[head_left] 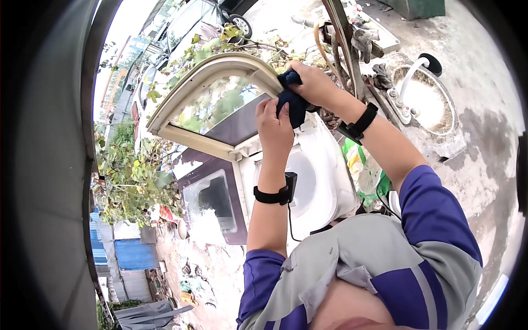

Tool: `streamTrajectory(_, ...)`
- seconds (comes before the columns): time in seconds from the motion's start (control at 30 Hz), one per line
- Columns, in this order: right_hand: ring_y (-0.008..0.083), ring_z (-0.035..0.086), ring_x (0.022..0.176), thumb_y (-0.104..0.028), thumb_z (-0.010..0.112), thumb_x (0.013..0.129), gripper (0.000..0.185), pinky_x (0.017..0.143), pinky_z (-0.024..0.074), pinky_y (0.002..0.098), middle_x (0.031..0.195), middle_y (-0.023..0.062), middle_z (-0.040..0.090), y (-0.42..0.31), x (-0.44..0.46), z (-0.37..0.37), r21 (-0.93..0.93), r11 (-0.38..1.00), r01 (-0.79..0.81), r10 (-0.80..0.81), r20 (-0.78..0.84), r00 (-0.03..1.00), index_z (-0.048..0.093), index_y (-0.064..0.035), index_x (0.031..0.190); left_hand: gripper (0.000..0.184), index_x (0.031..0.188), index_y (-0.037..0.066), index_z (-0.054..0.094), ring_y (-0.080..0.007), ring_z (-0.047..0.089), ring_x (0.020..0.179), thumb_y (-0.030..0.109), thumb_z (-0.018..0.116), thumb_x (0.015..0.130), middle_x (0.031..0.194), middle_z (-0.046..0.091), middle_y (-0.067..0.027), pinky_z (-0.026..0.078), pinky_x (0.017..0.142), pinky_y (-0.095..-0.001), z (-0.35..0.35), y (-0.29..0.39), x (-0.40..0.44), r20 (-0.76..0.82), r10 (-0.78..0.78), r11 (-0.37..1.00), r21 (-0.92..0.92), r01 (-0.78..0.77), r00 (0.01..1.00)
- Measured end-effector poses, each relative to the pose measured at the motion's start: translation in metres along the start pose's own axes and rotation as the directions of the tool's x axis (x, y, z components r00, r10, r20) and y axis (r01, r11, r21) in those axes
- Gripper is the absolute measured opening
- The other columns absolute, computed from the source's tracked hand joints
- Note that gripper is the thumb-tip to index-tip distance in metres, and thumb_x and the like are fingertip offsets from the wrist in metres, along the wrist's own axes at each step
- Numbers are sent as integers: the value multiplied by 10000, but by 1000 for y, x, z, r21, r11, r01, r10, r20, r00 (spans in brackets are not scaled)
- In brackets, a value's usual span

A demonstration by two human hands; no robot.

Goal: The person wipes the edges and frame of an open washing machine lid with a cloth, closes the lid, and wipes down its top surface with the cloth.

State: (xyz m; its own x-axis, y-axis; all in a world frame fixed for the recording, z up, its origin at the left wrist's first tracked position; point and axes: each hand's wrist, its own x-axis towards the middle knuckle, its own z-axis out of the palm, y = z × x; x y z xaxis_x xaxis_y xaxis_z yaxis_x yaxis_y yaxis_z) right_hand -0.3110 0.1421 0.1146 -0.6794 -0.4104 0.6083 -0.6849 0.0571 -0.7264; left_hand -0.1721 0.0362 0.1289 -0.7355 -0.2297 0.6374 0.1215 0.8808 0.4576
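Note:
A dark blue cloth [293, 110] is bunched between my two hands at the right edge of a raised lid with a clear window [220, 104]. My left hand [275, 124] pinches the cloth's lower part, its fingers bent against the lid's corner. Higher up and to the right, my right hand [311, 82] is closed round the upper part of the cloth. Below the lid stands a white washing machine [330, 170] with a round opening, partly hidden by my left forearm. A second, purple-framed lid [237, 192] lies open on its left side. Black bands circle both wrists.
At the right, a white curved pipe [410, 82] stands by a round basin [440, 110] on the concrete ground. Leafy vines [135, 176] grow behind and left of the machine. A wooden post [346, 44] rises close to my right hand. A car wheel [240, 26] shows at the top.

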Motion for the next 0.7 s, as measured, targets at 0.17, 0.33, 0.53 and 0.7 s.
streamTrajectory(0.17, 448, 628, 892, -150, 668, 829, 288, 756, 495, 484, 896, 237, 663, 34, -30, 18, -16, 975, -220, 220, 52, 974, 535, -54, 1065, 227, 1060, -34, 622, -387, 579, 956, 143, 626, 918, 1042, 590, -209, 469, 859, -420, 35, -31, -27, 118, -149, 988, -16, 152, 982)
streamTrajectory(0.33, 458, 631, 870, -154, 637, 819, 319, 744, 493, 527, 870, 251, 662, 88, -86, 44, -142, 937, -319, 337, 128, 933, 497, -34, 1080, 250, 1047, -48, 635, -384, 566, 1024, 137, 657, 881, 1088, 570, -225, 457, 909, -418, 63, -47, -57, 314, -281, 958, 43, 282, 907)
streamTrajectory(0.53, 467, 622, 873, -54, 602, 776, 310, 750, 476, 538, 868, 250, 655, 84, -86, 41, -123, 947, -296, 311, 130, 942, 498, -51, 1068, 218, 1042, -29, 627, -404, 534, 1080, 115, 648, 879, 1148, 539, -229, 432, 958, -427, 65, -37, -56, 296, -257, 966, 51, 254, 920)
streamTrajectory(0.7, 435, 640, 827, -86, 636, 819, 229, 692, 498, 496, 826, 223, 655, 16, -32, 8, 67, 998, -22, 24, -26, 999, 520, -52, 1013, 213, 1067, -20, 627, -352, 551, 1023, 148, 617, 937, 1155, 545, -196, 448, 911, -403, 21, -2, -17, -1, -80, 997, -20, 80, 997)
